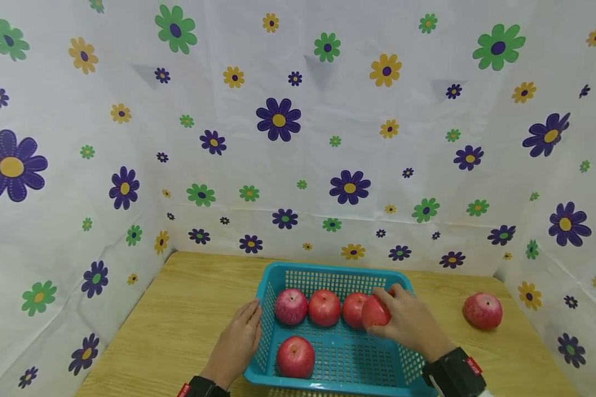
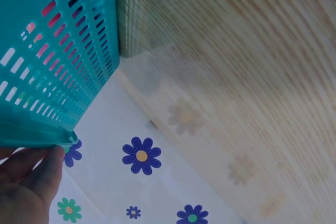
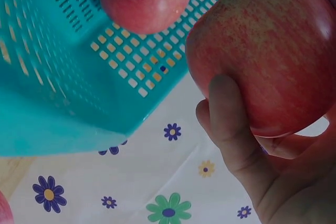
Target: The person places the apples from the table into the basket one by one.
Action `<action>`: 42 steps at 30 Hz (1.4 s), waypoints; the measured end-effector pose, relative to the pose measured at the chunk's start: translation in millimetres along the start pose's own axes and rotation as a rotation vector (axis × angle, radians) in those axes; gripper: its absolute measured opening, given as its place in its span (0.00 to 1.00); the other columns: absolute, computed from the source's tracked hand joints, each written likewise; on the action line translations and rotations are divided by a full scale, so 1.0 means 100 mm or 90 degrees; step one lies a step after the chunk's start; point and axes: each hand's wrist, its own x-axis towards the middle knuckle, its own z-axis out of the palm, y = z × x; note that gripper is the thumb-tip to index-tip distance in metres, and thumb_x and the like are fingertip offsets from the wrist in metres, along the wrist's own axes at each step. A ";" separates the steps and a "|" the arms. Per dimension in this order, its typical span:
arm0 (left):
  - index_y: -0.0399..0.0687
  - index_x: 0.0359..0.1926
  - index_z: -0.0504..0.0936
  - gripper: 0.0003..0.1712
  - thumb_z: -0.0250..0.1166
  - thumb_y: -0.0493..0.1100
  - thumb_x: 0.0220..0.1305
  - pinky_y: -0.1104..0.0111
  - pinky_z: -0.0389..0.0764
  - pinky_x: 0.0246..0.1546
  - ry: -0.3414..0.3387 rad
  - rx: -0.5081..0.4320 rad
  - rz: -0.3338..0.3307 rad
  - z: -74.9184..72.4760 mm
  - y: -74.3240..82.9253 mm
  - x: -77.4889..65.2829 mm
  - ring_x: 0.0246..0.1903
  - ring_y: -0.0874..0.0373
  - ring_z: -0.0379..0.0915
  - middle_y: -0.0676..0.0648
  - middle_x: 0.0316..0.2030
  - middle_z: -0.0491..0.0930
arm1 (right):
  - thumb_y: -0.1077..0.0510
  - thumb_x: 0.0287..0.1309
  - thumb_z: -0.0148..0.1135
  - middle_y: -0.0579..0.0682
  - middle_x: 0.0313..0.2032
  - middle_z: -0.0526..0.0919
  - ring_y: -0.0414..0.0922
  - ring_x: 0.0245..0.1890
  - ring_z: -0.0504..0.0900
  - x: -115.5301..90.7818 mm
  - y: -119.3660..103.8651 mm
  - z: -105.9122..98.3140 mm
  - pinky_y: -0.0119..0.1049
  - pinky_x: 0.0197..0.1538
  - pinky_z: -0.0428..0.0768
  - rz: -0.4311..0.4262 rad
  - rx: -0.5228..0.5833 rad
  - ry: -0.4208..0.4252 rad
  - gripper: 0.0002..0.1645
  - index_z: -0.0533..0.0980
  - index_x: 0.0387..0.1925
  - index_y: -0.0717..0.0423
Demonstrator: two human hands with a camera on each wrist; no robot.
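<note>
My right hand [image 1: 408, 322] grips a red apple [image 3: 268, 51] over the right part of a blue-green plastic basket [image 1: 338, 386]. In the right wrist view, fingers and thumb curl round the fruit, above the basket's slotted wall. Inside, a back row holds a darker red apple [image 1: 291, 306], a middle apple [image 1: 324, 308] and another apple [image 1: 354, 309] partly hidden by the held one. A single apple [image 1: 295, 357] sits at the front left. Along the basket's left rim, my left hand [image 1: 237, 342] rests with fingers extended, fingertips touching the rim in the left wrist view.
Another apple [image 1: 483, 311] lies on the wooden table [image 1: 198, 298], right of the basket. A white sheet [image 1: 298, 160] printed with flowers hangs behind the table and along both sides.
</note>
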 end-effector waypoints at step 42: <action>0.22 0.54 0.80 0.19 0.67 0.29 0.63 0.51 0.79 0.55 0.035 -0.008 0.026 0.02 -0.02 -0.02 0.59 0.37 0.74 0.30 0.58 0.77 | 0.47 0.38 0.78 0.58 0.40 0.75 0.54 0.37 0.79 0.14 -0.33 0.43 0.52 0.32 0.86 -0.120 -0.022 -0.125 0.37 0.77 0.52 0.54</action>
